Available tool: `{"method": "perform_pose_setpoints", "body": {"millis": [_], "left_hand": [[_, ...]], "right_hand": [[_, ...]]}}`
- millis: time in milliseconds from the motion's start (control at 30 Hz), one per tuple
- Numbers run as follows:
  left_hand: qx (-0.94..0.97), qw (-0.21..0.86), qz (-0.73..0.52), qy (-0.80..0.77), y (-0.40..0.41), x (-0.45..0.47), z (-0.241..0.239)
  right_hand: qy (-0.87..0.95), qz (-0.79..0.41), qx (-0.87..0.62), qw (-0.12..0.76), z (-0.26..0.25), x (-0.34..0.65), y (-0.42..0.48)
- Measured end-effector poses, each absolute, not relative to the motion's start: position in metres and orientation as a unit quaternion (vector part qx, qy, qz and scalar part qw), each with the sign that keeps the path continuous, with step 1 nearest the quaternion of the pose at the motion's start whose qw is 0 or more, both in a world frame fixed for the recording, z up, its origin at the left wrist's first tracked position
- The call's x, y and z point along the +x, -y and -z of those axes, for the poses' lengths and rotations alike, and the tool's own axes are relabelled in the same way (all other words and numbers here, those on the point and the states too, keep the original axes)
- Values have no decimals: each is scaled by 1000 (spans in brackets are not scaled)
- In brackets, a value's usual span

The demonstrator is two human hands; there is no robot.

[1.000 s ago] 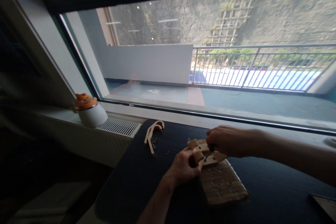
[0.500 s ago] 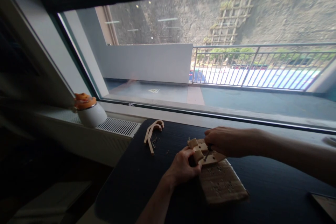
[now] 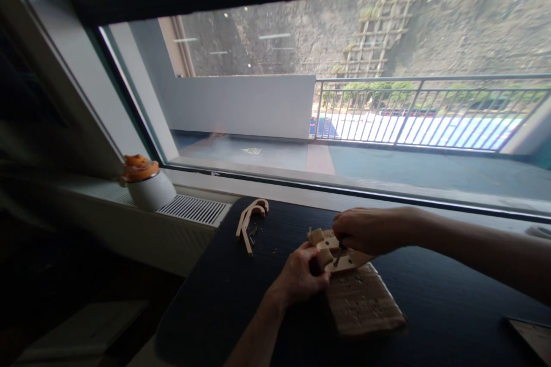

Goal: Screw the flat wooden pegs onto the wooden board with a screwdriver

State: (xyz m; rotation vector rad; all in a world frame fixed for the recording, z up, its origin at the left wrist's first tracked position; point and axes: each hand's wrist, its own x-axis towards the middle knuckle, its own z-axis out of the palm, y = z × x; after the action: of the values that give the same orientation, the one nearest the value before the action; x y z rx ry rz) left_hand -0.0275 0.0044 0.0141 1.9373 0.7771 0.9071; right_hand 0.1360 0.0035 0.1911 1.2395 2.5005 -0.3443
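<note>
A light wooden assembly [image 3: 344,262] with block-like ends and dark holes rests over the far end of a brown, pitted slab [image 3: 365,304], perhaps cardboard. My left hand [image 3: 302,271] is closed around its near left end, thumb and fingers pressing on the wood. Above it, my right hand [image 3: 359,229] is closed on a small screwdriver [image 3: 340,253]. The handle is mostly hidden in the fist, and the thin shaft slants down to a hole in the near wooden piece.
Two curved wooden pieces [image 3: 253,221] lie at the dark table's [image 3: 215,298] far left, with small screws [image 3: 253,234] beside them. A white bottle with an orange lid [image 3: 150,186] stands on the radiator [image 3: 196,208]. A flat framed object [image 3: 529,335] sits at right.
My right hand has shifted very slightly left and its wrist has turned a little, with the screwdriver still at the same hole. My left hand keeps its grip. The view has tilted slightly.
</note>
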Motion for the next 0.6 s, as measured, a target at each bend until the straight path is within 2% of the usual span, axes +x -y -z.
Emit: {"method": "perform_pose_setpoints", "body": {"millis": [600], "left_hand": [[771,425,-360,-310,-5,-29,-13]], "right_hand": [[-858,11,455,240,-198,117,8]]}}
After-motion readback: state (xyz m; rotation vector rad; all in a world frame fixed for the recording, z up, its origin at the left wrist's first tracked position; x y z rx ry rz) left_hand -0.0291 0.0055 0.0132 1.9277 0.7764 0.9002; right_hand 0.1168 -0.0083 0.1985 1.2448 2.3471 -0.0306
